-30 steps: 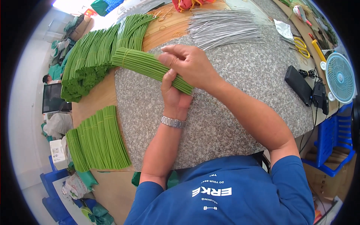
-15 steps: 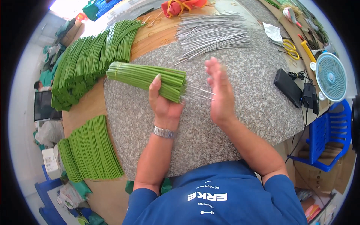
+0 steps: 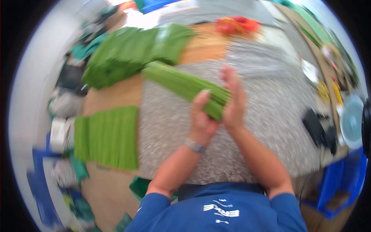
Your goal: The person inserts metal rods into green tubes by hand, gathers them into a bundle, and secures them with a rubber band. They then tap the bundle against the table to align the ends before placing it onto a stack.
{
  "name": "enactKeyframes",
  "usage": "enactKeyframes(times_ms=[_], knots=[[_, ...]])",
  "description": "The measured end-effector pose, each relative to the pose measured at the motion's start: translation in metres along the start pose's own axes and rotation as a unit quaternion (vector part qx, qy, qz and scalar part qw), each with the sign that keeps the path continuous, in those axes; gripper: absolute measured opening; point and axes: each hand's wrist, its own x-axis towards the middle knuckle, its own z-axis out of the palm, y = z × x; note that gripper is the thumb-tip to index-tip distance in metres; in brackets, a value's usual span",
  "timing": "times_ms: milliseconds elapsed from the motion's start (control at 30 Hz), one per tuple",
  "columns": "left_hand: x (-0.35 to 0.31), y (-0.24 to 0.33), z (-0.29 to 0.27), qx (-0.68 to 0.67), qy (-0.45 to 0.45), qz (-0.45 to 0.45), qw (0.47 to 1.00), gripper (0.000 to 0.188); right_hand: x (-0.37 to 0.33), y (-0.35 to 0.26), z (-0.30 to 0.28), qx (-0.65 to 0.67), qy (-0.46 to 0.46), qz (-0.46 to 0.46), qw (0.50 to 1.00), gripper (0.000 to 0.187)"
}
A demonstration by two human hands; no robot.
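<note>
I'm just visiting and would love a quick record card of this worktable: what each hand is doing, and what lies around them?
Left hand: gripping a bundle of green sticks near its lower right end
Right hand: open and flat, at that same end; blur hides whether it touches
Surface under the hands: speckled gray slab
Upper left: large green pile
Lower left: smaller green stack
Beyond the right hand: thin gray rods
Far right: light-blue fan
Picture: blurred

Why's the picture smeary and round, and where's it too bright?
Head view: the green bundle and silver wires look smeared, probably from camera movement; head view: the fisheye lens curves the rim, leaving black corners; head view: white glare at the top, left of centre.
</note>
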Motion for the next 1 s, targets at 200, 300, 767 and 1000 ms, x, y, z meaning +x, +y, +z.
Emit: enactKeyframes(times_ms=[200,300,767,1000], knots=[[-0.021,0.029,0.003,-0.084,-0.01,-0.05,0.995,0.034,-0.008,0.01,-0.048,0.037,-0.017,0.006,0.999,0.066],[-0.06,0.089,-0.019,-0.046,0.009,-0.083,0.995,0.037,-0.014,0.03,-0.062,-0.017,-0.039,0.053,0.998,0.057],[-0.202,0.471,-0.131,0.522,0.308,-0.08,0.791,0.049,-0.005,0.048,-0.086,-0.109,-0.102,0.048,0.988,0.047],[-0.182,0.487,-0.177,0.899,0.372,-0.119,0.2,0.083,-0.012,0.047,-0.088,-0.168,-0.116,0.031,0.978,0.047]])
